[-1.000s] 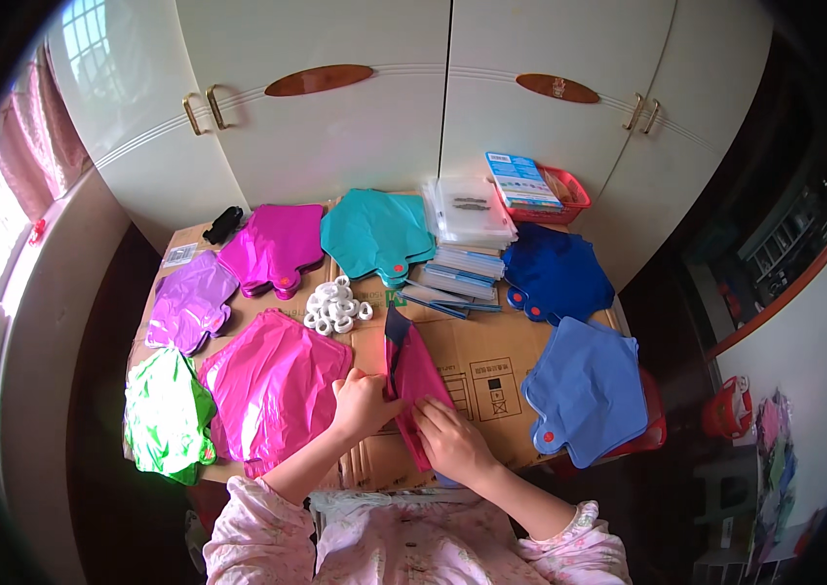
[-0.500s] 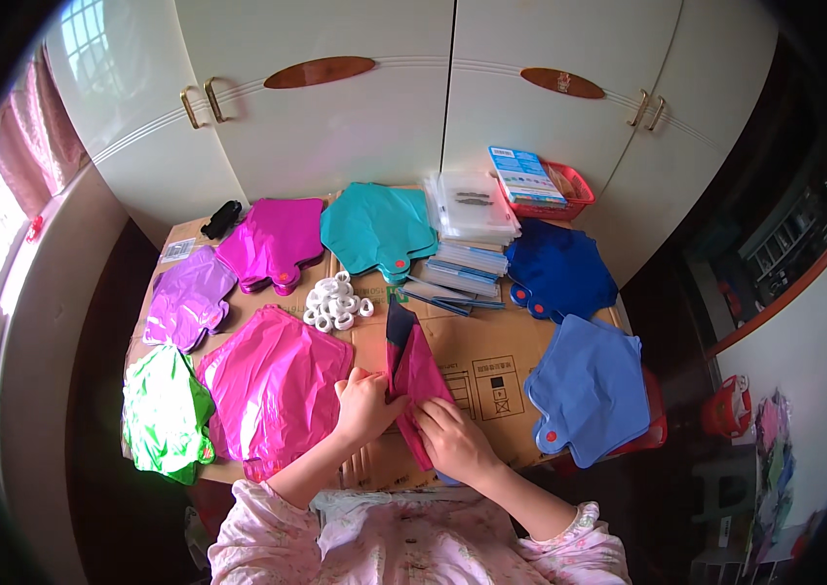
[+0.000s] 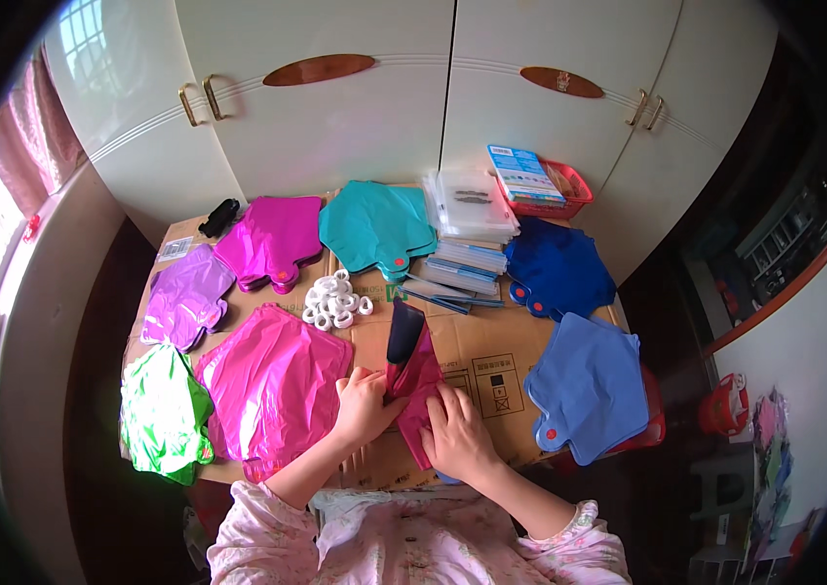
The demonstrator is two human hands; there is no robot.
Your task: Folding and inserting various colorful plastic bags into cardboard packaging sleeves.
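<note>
In front of me, at the middle of the cardboard-topped table, is a narrow folded magenta foil piece point(image 3: 415, 409) with a dark navy upper end point(image 3: 404, 333). It looks like a deflated foil balloon. My left hand point(image 3: 365, 402) pinches its left edge, thumb toward the fold. My right hand point(image 3: 454, 434) is curled over its right side, fingers pressed on the foil. To the left lies a large shiny pink foil stack point(image 3: 272, 390). Beyond my hands is a heap of white rings point(image 3: 335, 302), like small tape rolls.
Flat foil stacks ring the table: green point(image 3: 162, 414), lilac point(image 3: 184, 297), purple point(image 3: 267, 239), teal point(image 3: 374, 229), navy point(image 3: 561, 271), light blue point(image 3: 591, 390). Clear plastic packs point(image 3: 472, 205) and a red basket point(image 3: 571, 187) stand at the back, before white cabinets point(image 3: 335, 127).
My right hand's fingers have shifted slightly up and bent more over the foil. The folded piece's dark upper end has opened wider. My left hand has hardly moved.
</note>
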